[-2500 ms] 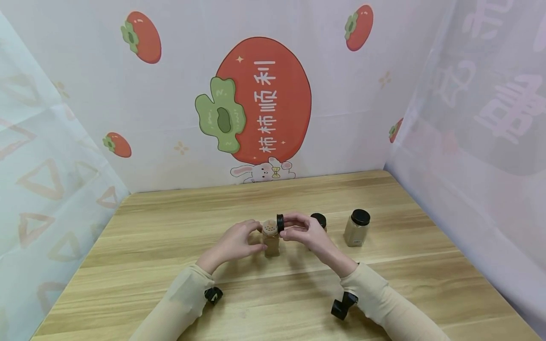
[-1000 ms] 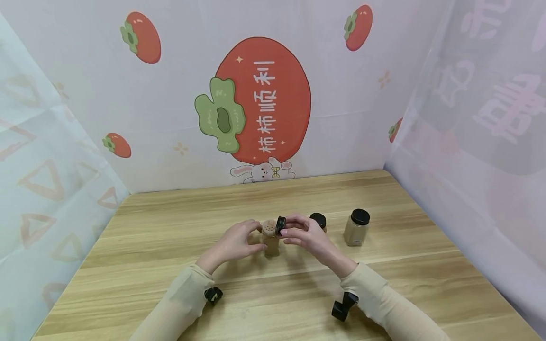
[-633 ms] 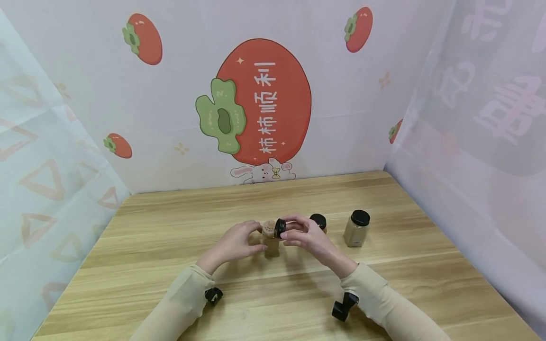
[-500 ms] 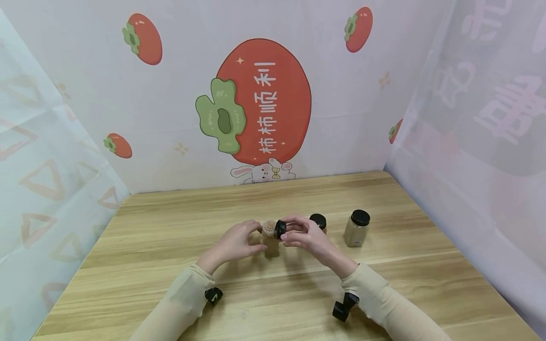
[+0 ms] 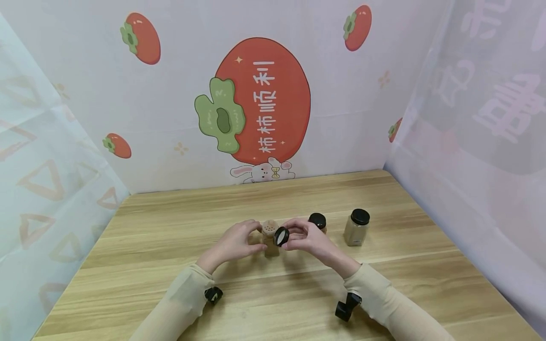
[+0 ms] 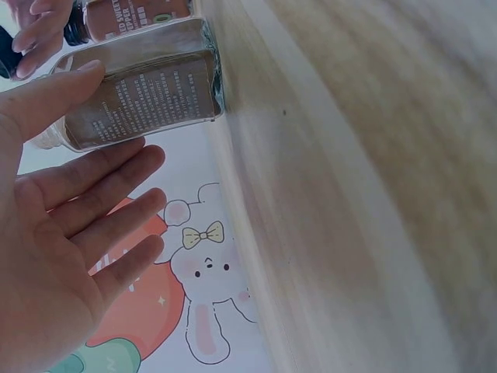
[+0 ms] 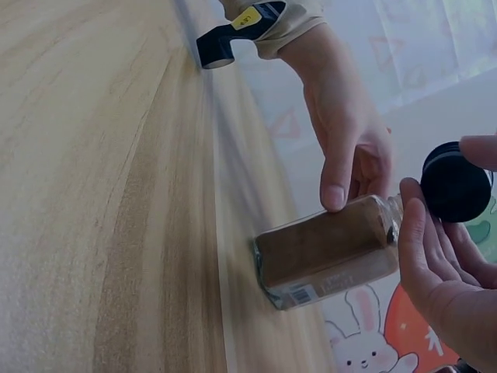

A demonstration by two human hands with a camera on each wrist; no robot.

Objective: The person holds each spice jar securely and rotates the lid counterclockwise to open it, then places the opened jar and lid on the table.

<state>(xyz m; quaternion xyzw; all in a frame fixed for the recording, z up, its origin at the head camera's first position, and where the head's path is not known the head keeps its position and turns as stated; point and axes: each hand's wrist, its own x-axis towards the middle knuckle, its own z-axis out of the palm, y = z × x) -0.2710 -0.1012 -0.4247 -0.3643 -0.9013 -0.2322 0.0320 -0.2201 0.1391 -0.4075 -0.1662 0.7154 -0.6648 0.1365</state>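
Observation:
A glass spice jar [image 5: 271, 250] with brown powder stands upright on the table, its perforated shaker top [image 5: 270, 228] exposed. My left hand [image 5: 233, 242] grips it from the left, thumb on the near side and fingers on the far side. In the left wrist view the thumb lies along the printed face of the jar [image 6: 147, 101]. My right hand [image 5: 309, 239] pinches a round black cap [image 5: 281, 236] by its rim, just right of the shaker top. The cap is tilted, its pale inside showing in the head view; its black outside [image 7: 456, 183] shows in the right wrist view.
Behind the right hand is a second jar with a black lid [image 5: 317, 219], partly hidden. Farther right stands another black-lidded jar [image 5: 356, 232] of pale powder. The wooden table [image 5: 179, 213] ends at a printed cloth backdrop [image 5: 170, 109]; cloth hangs on both sides too.
The right hand has turned the cap from edge-on until its inside faces the head camera, and lowered it slightly beside the jar's top. The left hand and jar have stayed put.

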